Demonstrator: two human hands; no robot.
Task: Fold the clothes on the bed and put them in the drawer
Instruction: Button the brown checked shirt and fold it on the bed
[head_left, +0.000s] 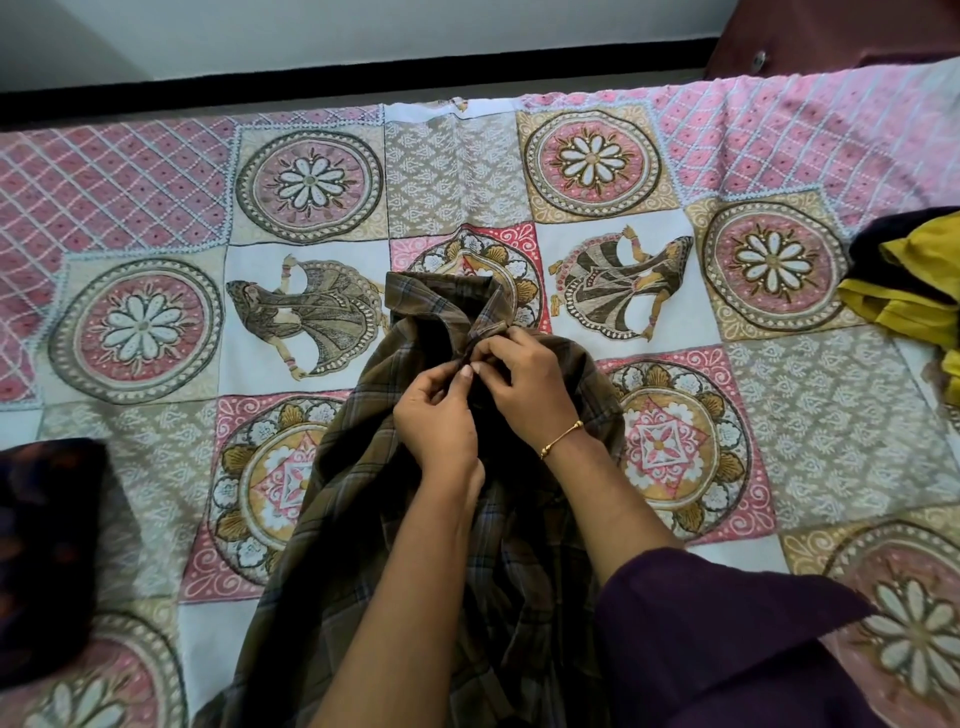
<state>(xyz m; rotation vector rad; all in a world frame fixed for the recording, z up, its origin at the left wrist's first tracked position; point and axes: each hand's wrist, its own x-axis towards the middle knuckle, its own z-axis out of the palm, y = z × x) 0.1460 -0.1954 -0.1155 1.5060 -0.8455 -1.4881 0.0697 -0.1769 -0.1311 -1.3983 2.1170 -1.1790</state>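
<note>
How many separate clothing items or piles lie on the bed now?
3: the plaid shirt in the middle under both hands, a yellow and dark pile at the right edge, a dark cloth at the left edge. More may lie outside the view.

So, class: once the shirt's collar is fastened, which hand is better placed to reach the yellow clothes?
Probably the right hand: the yellow clothes lie at the bed's right edge, on its side. Both it and the left hand now pinch the plaid shirt.

one plaid shirt (363, 519), one yellow garment (904, 291), one dark cushion (41, 561), two hands, one bangle (561, 439).
</note>
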